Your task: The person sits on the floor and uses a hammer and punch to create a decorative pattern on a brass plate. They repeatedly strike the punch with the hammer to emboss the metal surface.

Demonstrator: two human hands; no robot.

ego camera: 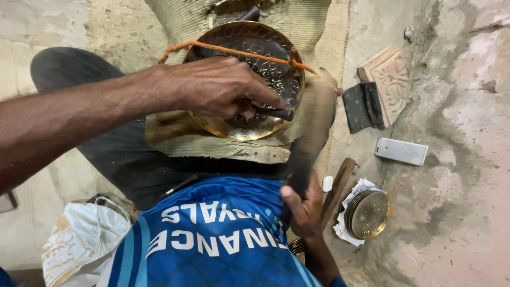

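Note:
A round brass plate (223, 36) with an embossed scale pattern lies on a burlap-covered block (212, 146), tied down by an orange cord (234, 51). My left hand (218, 87) rests on the plate and pinches a short dark metal punch (276, 112) against its lower right area. My right hand (304, 208) grips the handle of a wooden mallet (314, 125), which is blurred with motion just right of the plate. My blue shirt (212, 239) fills the bottom centre.
A stack of small brass plates (368, 213) on white paper sits at lower right, beside a wooden stick (337, 188). A white phone (401, 151), a dark wallet (363, 106) and a carved tile (390, 79) lie on the concrete floor. A white bag (79, 239) is lower left.

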